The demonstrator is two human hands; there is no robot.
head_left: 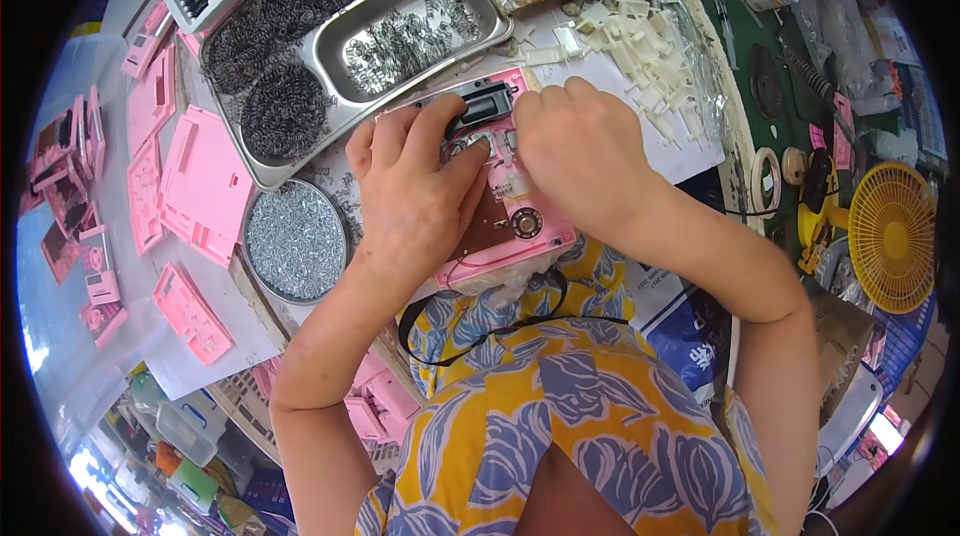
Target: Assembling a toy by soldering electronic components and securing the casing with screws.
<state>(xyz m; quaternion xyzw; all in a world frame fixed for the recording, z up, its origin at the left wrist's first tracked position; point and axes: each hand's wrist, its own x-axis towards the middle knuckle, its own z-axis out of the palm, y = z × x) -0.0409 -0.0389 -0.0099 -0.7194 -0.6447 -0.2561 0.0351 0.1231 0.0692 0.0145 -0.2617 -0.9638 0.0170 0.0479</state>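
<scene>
An open pink plastic casing (560, 236) lies in front of me, tilted, its lower end close to my lap. Inside it show a brown board (487, 226), a small round speaker (526, 224) and a black rectangular part (488, 104) near the top. My left hand (415, 186) is curled over the casing's left side, index finger at the black part and thumb pressed onto small metal parts inside. My right hand (580, 151) is closed in a fist over the casing's right edge. Its fingertips are hidden, so whatever they grip cannot be made out.
Beyond the casing, a metal tray (325, 46) holds many black and silver springs. A round dish (296, 241) of small screws stands left, beside more pink shells (205, 186). White plastic pieces (640, 51) are heaped at the far right. A yellow fan (893, 236) stands right.
</scene>
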